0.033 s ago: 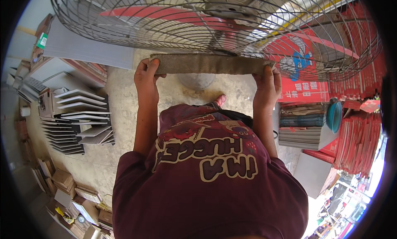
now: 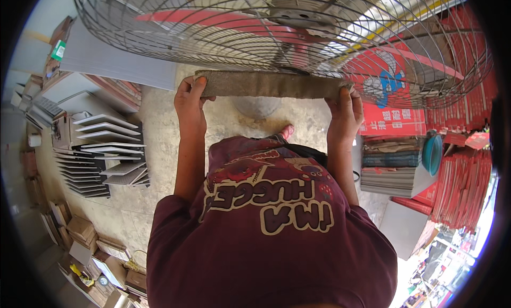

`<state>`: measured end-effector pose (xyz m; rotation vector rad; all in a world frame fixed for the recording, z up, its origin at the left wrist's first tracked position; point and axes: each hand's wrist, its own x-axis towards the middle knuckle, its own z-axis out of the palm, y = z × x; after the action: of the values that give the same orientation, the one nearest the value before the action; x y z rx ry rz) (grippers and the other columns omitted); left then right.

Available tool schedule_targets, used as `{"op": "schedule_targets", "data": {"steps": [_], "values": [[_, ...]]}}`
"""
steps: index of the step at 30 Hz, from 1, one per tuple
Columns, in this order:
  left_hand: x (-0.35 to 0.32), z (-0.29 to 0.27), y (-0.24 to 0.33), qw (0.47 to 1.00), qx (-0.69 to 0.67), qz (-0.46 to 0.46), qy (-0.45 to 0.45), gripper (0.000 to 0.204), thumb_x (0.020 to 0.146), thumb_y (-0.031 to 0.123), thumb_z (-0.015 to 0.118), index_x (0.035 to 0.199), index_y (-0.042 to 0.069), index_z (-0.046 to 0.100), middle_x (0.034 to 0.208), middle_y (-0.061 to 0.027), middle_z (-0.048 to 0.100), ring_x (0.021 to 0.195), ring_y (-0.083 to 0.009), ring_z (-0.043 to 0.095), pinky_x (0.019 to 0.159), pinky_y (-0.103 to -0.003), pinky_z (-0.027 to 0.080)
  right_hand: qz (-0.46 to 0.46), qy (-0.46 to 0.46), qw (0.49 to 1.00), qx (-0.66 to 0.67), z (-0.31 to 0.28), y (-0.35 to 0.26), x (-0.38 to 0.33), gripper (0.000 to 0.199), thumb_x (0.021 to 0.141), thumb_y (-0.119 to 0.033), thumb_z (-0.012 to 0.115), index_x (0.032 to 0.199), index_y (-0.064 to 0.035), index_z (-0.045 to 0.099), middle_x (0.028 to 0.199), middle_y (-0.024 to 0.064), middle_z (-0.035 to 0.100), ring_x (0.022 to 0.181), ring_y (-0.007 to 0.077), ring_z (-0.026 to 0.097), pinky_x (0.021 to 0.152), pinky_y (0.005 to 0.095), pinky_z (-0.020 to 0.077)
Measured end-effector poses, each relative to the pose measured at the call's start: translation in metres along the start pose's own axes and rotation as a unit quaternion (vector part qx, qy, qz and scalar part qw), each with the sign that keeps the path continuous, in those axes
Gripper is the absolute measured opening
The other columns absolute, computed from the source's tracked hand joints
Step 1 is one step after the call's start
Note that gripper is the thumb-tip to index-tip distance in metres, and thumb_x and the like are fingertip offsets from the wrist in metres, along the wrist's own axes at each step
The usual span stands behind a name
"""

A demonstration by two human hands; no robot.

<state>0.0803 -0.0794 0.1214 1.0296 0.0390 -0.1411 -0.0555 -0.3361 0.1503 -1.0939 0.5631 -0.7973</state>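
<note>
A grey-brown strip of coarse, cloth-like material is stretched level between my hands, just below a large fan with a wire cage and red blades. My left hand pinches the strip's left end, thumb on top. At the other end my right hand grips it the same way, fingers curled underneath. The strip's upper edge lies close to the cage's lower rim; I cannot tell whether they touch. Both arms reach forward from a maroon printed shirt.
Racks of tile-like panels stand on the left, with cartons nearer. On the right are stacked red boxes, grey slabs and a teal round item. Bare concrete floor shows around me.
</note>
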Motion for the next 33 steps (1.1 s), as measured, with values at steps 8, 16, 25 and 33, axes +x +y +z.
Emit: {"op": "schedule_targets", "data": {"steps": [8, 16, 25, 33], "values": [[0.010, 0.008, 0.071, 0.991, -0.049, 0.124, 0.021, 0.009, 0.084, 0.008, 0.062, 0.091, 0.004, 0.058, 0.089, -0.0032, 0.063, 0.081, -0.0091, 0.057, 0.074, -0.023, 0.043, 0.047, -0.135, 0.990, -0.001, 0.026, 0.001, -0.019, 0.016, 0.088, -0.013, 0.058, 0.101, -0.0043, 0.054, 0.095, 0.0033, 0.060, 0.082, 0.0110, 0.059, 0.071, 0.0273, 0.0529], [0.025, 0.035, 0.107, 0.953, 0.030, 0.299, 0.025, 0.009, 0.082, 0.006, 0.065, 0.088, 0.003, 0.059, 0.082, -0.0001, 0.060, 0.074, -0.0050, 0.052, 0.073, -0.019, 0.040, 0.040, -0.205, 0.978, 0.021, 0.032, -0.004, -0.026, 0.018, 0.087, -0.011, 0.059, 0.103, -0.0045, 0.053, 0.098, 0.0042, 0.061, 0.084, 0.0117, 0.059, 0.070, 0.0289, 0.0541], [0.023, 0.049, 0.071, 0.948, 0.082, 0.305, 0.039, 0.007, 0.082, 0.004, 0.064, 0.087, 0.002, 0.059, 0.084, 0.0003, 0.059, 0.076, -0.0053, 0.050, 0.072, -0.019, 0.041, 0.062, -0.130, 0.988, 0.058, 0.005, -0.001, -0.016, 0.018, 0.087, -0.011, 0.059, 0.103, -0.0048, 0.054, 0.094, 0.0027, 0.060, 0.080, 0.0113, 0.059, 0.069, 0.0285, 0.0543], [0.012, 0.055, 0.020, 0.966, 0.136, 0.218, 0.000, 0.016, 0.081, 0.004, 0.066, 0.093, 0.001, 0.056, 0.084, -0.0005, 0.056, 0.068, -0.0020, 0.047, 0.058, -0.015, 0.039, 0.003, -0.039, 0.999, 0.030, -0.017, -0.019, 0.000, 0.019, 0.088, -0.015, 0.059, 0.102, -0.0029, 0.054, 0.091, 0.0049, 0.061, 0.077, 0.0119, 0.060, 0.069, 0.0279, 0.0531]]}}
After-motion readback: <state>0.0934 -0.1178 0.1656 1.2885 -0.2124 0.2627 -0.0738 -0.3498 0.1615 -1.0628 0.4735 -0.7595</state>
